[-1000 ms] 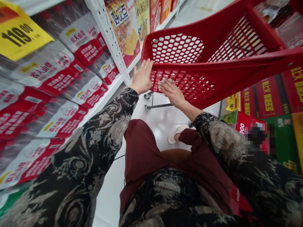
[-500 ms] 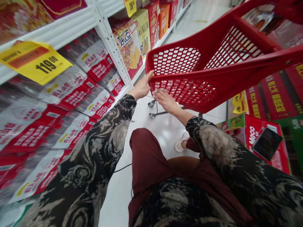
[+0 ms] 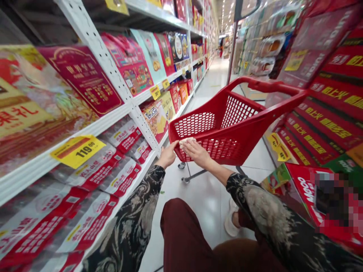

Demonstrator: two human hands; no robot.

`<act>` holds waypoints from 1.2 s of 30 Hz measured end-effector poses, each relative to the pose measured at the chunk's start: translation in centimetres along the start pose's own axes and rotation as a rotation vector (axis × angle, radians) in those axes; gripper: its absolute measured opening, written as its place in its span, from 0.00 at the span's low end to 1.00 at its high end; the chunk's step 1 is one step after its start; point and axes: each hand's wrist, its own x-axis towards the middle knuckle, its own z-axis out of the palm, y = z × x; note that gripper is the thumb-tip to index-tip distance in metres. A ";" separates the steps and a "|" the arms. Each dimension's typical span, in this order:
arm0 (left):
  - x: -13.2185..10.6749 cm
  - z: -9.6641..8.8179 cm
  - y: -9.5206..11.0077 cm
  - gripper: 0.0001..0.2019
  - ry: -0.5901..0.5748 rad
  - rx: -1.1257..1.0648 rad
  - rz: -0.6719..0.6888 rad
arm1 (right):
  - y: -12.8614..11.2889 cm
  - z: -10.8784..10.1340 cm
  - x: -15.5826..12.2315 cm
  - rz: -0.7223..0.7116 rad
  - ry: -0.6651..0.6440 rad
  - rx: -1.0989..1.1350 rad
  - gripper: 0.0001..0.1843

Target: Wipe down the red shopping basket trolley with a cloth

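A red plastic shopping cart (image 3: 249, 130) with perforated sides stands in front of me in the aisle. My left hand (image 3: 167, 155) is at its near left corner, fingers closed on the edge. My right hand (image 3: 198, 153) presses a crumpled white cloth or tissue (image 3: 185, 141) against the rim of the near panel, just right of my left hand. The palm hides part of the cloth. Through the mesh the basket shows no goods.
White shelving (image 3: 133, 109) runs along the left, with shrink-wrapped bottle packs (image 3: 93, 211) below and gift boxes above. Red stacked cartons (image 3: 320, 117) line the right side. A red Meco box (image 3: 306, 189) with a dark phone-like object on it is by my right arm.
The view has tilted upward, showing more of the aisle and the cart's handle. My right hand has moved up the panel to the rim. My left hand stays at the corner.
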 end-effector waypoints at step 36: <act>4.0 0.4 12.6 0.32 -0.105 0.069 0.063 | 5.4 -5.1 -6.4 0.256 -0.020 -0.108 0.21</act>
